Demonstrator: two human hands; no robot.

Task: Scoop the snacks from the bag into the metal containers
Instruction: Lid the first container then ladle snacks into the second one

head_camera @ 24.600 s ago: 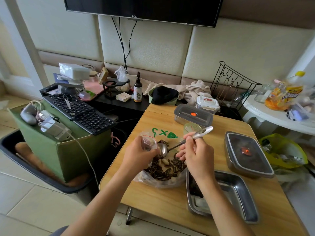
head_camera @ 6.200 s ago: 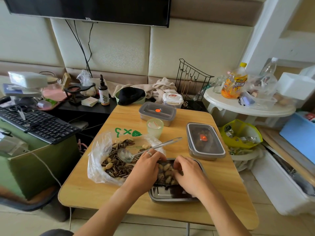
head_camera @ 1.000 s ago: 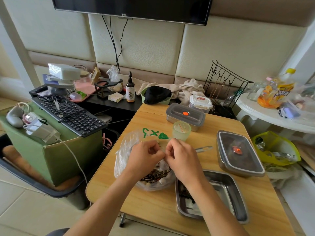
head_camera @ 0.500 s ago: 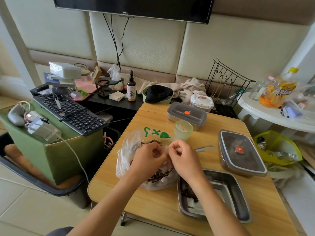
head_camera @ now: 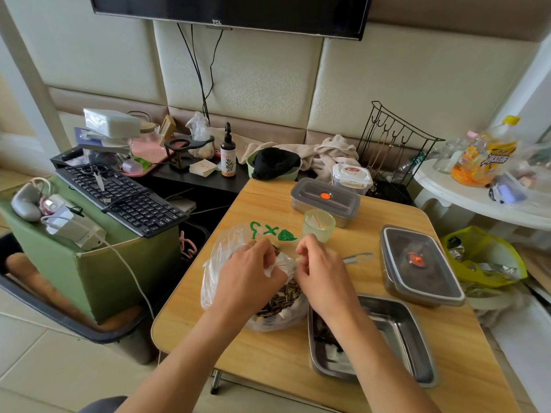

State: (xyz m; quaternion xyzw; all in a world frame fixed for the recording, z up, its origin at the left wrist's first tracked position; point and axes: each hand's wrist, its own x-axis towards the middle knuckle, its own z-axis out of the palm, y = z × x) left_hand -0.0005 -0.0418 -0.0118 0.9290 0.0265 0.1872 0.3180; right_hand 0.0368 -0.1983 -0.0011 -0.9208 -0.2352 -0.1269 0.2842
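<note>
Wooden table point(head_camera: 277, 350): open metal tray point(head_camera: 399, 332) at your 5 o'clock. Snack bag point(head_camera: 220, 263) centre; your left hand point(head_camera: 250, 275) and right hand point(head_camera: 322, 272) pinch its rim. Spoon point(head_camera: 357, 258) at 2 o'clock; lidded containers point(head_camera: 420, 263) beyond.

Most of the spoon point(head_camera: 356, 258) and open tray's point(head_camera: 396, 329) contents behind the right hand point(head_camera: 323, 272).
</note>
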